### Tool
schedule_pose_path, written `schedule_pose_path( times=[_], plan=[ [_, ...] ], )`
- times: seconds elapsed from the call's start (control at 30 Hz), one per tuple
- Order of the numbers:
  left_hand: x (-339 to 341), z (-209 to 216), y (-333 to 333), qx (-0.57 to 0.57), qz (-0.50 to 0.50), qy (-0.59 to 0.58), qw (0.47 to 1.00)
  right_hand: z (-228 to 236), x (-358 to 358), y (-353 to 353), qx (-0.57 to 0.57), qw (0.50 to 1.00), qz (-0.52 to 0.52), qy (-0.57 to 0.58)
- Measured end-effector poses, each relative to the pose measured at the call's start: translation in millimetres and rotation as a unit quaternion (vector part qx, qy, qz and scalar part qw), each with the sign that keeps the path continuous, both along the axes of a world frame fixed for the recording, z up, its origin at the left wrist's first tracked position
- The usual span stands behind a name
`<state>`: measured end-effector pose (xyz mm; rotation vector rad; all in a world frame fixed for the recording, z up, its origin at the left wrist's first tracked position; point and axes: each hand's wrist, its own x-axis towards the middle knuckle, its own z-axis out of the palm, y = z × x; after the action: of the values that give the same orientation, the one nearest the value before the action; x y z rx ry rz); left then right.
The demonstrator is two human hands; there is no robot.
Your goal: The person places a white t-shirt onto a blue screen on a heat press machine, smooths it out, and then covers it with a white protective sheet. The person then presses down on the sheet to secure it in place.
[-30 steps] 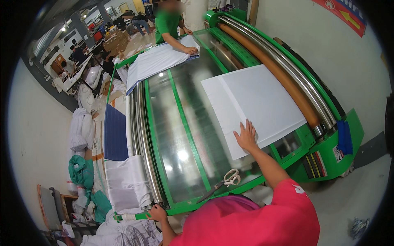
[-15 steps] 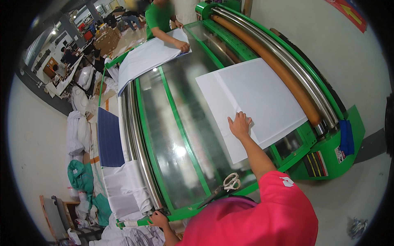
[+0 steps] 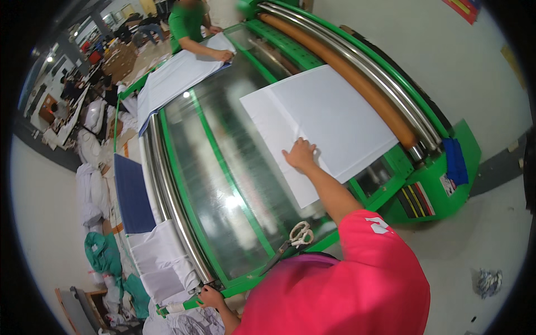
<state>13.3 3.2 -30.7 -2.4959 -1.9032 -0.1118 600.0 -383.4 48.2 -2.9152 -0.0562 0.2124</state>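
Right hand: [image 3: 301,154] palm down, fingers spread and slightly bent, touching white sheet; pinching nothing visible.
Left hand: [image 3: 211,297] at machine's near-left corner, on green frame [image 3: 234,287] by roller end; can't tell if gripping.
White sheet: [image 3: 349,120] flat on machine's right half, one edge just beside brown roller [image 3: 352,78].
Scissors: [image 3: 302,234] at machine's near edge, pale handles toward sheet, blades pointing near-left.
Open room: broad stretch of glass top [image 3: 195,145] between sheet and steel rollers [image 3: 176,209] along left edge.
Far edge: co-worker's hand [image 3: 224,56] on white cloth [image 3: 176,72], well apart from sheet.
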Motion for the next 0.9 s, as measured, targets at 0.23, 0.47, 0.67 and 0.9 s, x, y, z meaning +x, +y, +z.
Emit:
schedule_pose_path(
  times=[0.23, 0.47, 0.67, 0.9],
  plan=[
    [-2, -9, 3, 0.028, -0.020, -0.035, 0.999, -46, -136, 52, 0.067, 0.991, 0.116, 0.006],
    [-9, -3, 7, -0.007, -0.016, -0.030, 0.999, -1, -314, 121, 0.005, 0.921, 0.335, 0.198],
    [-3, 0, -1, 0.008, -0.012, -0.069, 0.998, -12, -302, 110, 0.036, 0.902, 0.378, 0.208],
    [-8, -4, 9, 0.061, -0.039, -0.076, 0.994, -15, -325, 27, 0.066, 0.924, 0.373, 0.044]
  ],
)
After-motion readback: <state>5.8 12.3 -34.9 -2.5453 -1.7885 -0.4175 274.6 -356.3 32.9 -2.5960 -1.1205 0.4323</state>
